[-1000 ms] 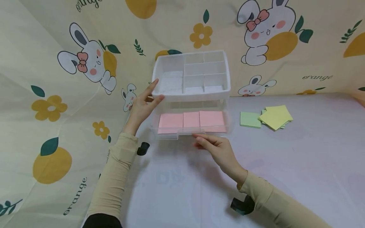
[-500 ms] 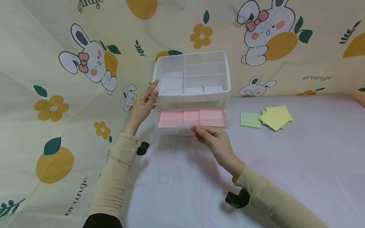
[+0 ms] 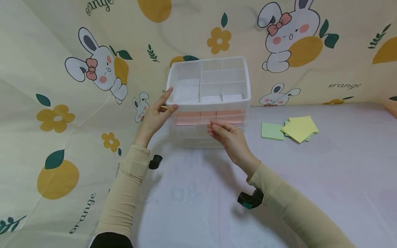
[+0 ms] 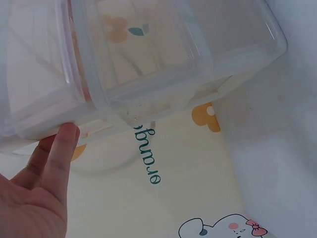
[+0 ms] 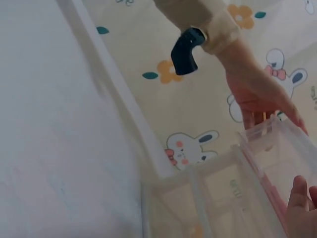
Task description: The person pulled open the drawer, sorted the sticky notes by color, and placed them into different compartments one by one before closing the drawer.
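Drawer (image 3: pixel 187 127) slid inward, box (image 3: pixel 204 104) against left hand (image 3: pixel 154 117), behind right hand (image 3: pixel 231 143)

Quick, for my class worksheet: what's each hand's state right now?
Left hand: open, fingers against the side of the white organizer.
Right hand: fingertips at the upper clear drawer; pinching or merely touching cannot be told.

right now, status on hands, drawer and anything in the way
Left hand on organizer's left side; right hand at drawer front, contact unclear. Pink notes inside drawer. Green notes and yellow notes lie right, apart.
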`<state>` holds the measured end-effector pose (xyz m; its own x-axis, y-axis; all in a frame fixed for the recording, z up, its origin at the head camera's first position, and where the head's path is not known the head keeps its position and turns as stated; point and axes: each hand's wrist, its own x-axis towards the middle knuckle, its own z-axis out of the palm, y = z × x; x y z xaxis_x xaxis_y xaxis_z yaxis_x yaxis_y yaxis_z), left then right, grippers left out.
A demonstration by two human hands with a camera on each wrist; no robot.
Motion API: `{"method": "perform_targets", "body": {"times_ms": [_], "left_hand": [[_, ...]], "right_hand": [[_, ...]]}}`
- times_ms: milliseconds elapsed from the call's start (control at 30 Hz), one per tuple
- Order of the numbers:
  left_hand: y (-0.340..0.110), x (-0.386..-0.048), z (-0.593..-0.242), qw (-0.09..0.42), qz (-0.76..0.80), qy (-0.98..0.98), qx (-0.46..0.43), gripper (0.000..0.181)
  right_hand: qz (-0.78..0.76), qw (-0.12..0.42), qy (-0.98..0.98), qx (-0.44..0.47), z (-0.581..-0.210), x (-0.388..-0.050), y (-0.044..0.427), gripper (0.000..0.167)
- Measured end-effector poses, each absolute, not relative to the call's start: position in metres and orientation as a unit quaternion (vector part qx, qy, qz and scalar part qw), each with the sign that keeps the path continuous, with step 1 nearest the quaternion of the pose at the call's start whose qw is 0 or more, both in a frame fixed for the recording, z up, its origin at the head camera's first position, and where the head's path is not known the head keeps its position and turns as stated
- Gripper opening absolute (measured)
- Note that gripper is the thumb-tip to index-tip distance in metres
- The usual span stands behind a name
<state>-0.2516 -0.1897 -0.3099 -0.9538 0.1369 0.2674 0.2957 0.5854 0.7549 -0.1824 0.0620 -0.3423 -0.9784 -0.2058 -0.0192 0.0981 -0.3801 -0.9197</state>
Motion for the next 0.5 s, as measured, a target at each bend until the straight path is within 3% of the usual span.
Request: {"method": "perform_targets", "body": {"times_ms": [500], "left_hand": [[-0.191,-0.254,-0.313,0.084,-0.447,-0.882,-0.125,0.068]], "right_hand": [[-0.824,0.093,0.557,-0.042,-0.342,-0.202,0.057,0.038]]}}
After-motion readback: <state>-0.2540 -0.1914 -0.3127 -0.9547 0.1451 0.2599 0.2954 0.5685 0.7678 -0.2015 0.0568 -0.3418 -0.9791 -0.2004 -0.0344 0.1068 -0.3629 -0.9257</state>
